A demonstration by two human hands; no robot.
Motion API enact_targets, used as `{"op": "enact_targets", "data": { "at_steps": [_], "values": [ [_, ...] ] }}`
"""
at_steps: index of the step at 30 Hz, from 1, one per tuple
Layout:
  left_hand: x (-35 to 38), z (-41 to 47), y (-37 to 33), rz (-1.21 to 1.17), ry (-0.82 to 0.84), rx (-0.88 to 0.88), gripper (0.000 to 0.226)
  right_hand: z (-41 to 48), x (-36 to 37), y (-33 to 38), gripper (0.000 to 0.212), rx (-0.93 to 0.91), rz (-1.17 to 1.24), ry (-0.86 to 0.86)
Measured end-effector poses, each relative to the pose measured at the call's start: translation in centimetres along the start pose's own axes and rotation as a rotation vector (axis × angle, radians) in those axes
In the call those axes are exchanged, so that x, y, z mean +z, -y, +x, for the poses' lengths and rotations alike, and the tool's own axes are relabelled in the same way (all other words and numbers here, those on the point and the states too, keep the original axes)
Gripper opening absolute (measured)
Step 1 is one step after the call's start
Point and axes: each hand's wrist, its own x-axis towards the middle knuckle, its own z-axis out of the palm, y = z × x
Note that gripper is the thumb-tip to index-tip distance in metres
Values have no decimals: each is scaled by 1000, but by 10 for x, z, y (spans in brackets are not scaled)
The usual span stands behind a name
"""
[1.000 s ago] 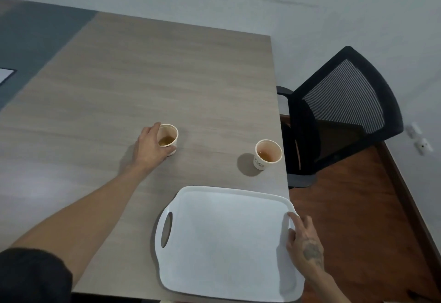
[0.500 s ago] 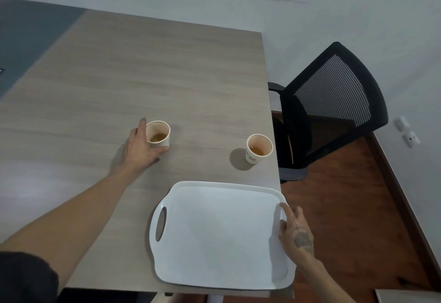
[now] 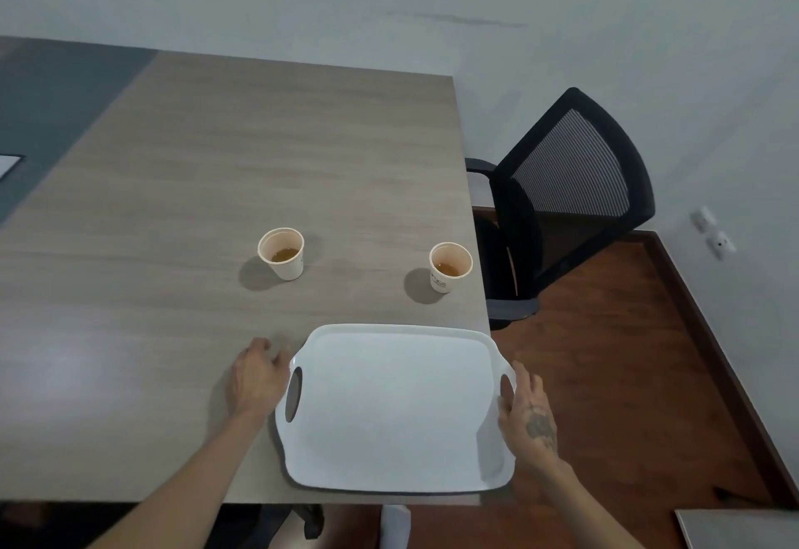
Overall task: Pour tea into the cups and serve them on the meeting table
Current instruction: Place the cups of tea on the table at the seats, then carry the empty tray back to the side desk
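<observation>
At the table's (image 3: 173,202) front edge, left hand (image 3: 257,380) (fingertips hidden) lies loose beside tray (image 3: 389,410); right hand (image 3: 525,414), straight-fingered, touches it.

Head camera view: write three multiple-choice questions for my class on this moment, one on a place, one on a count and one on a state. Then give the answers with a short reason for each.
1. Where does the left cup stand relative to the tray?
A. On it
B. Beyond it, on the table
C. Below it, on the floor

2. How many cups hold tea?
A. One
B. Two
C. Four

3. What state is the tray in?
A. Bare
B. Carrying one cup
C. Tipped up on its edge

Answers:
1 B: the left cup sits on the wood past the tray's far rim.
2 B: the left cup and the right cup each show brown liquid inside.
3 A: its white surface lies flat on the table with nothing on it.
</observation>
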Motion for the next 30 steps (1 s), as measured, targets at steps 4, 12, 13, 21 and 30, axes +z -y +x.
{"op": "enact_targets", "data": {
  "at_steps": [4, 12, 13, 21, 30],
  "values": [
    [6, -30, 16, -3, 43, -34, 35, -11, -5, -5, 60, 75, 39, 26],
    [10, -51, 21, -50, 138, -44, 55, -14, -9, -7, 45, 109, 64, 80],
    [10, -51, 20, -57, 142, -44, 55, -14, -11, -6, 42, 111, 67, 83],
    [8, -55, 17, -104, 153, -77, 49, -16, -15, -7, 44, 106, 106, 94],
    [-29, -66, -8, -209, 63, 18, 30, -35, -43, 16, 49, 61, 184, -71]
  ]
}}
